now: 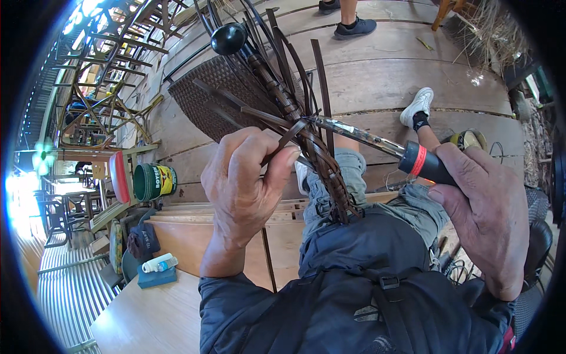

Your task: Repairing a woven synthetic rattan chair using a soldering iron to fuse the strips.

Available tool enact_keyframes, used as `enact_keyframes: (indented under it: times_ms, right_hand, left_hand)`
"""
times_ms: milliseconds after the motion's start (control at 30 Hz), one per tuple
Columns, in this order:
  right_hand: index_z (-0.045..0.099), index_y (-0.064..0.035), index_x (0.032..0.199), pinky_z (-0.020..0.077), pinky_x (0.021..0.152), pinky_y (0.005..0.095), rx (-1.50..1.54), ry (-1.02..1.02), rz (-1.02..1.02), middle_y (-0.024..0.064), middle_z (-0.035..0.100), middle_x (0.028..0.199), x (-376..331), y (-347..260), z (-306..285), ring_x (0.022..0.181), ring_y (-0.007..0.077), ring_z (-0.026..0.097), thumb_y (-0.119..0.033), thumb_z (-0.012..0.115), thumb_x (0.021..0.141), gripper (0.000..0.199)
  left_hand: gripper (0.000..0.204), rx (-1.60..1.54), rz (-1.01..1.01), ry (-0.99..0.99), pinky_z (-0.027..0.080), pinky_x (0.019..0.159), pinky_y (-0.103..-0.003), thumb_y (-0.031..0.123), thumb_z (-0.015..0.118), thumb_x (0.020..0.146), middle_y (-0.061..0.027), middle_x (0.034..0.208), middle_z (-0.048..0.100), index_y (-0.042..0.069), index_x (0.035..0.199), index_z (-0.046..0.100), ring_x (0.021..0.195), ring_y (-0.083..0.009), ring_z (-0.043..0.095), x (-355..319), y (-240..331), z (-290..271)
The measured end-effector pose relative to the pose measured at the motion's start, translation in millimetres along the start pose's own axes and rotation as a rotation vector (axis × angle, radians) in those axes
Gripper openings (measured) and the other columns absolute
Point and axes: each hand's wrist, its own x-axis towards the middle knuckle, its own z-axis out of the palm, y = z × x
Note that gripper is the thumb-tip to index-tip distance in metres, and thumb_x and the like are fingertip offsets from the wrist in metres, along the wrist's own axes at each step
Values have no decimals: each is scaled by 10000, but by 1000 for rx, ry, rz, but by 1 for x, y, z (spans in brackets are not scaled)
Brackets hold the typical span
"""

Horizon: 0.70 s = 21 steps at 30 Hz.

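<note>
A long piece wrapped in flat brown strips [274, 88] slants from my lap away over the floor, with a round black knob [229, 39] near its far end. Loose strips fan out around it. My left hand [242, 180] is closed, pinching a brown strip [291, 133] between thumb and forefinger at the wrapped part. In my right hand [489, 206] is a screwdriver-like tool [424, 161] with a black handle, red band and worn metal shaft. Its tip meets the wrapping just right of the pinched strip; the exact tip is hidden.
A brown woven panel [203, 91] lies beyond my left hand. Left are a green bucket [147, 182], a red-and-white object [119, 178], stacked chair frames [112, 59] and a white bottle [159, 264] on a blue block. Another person's shoe [355, 28] stands far ahead on the plank floor.
</note>
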Motion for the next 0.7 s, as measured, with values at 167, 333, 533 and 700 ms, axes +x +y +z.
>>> enact_keyframes:
  times_ms: [167, 333, 533, 700]
  right_hand:
    - [569, -14, 1138, 375, 558, 425, 0, 22, 12, 166, 515, 753, -2, -3, 7, 619, 367, 497, -214, 671, 803, 404]
    - [566, -13, 1148, 379, 558, 426, -28, 30, 37, 168, 519, 757, -7, -5, 9, 625, 369, 502, -213, 672, 803, 413]
    - [576, -31, 1161, 415, 587, 427, 1, 30, 77, 173, 555, 789, -11, -9, 11, 674, 381, 549, -201, 672, 798, 412]
    - [575, -40, 1189, 429, 590, 426, 21, 25, 121, 179, 572, 804, -13, -10, 16, 683, 393, 564, -200, 668, 798, 432]
  left_hand:
    - [319, 1, 39, 32, 473, 534, -298, 63, 802, 693, -55, 833, 626, 88, 949, 614, 648, -206, 611, -2, -2, 3]
    - [241, 46, 5, 18, 453, 514, -308, 28, 759, 702, -36, 760, 587, 96, 884, 617, 609, -199, 582, 4, 4, 6]
    - [176, 109, -23, -16, 412, 484, -332, 54, 722, 706, -28, 675, 505, 110, 824, 604, 551, -207, 525, 9, 6, 6]
    - [137, 135, -18, -57, 422, 504, -345, 77, 697, 709, -36, 670, 503, 109, 806, 604, 562, -222, 534, 10, 3, 8]
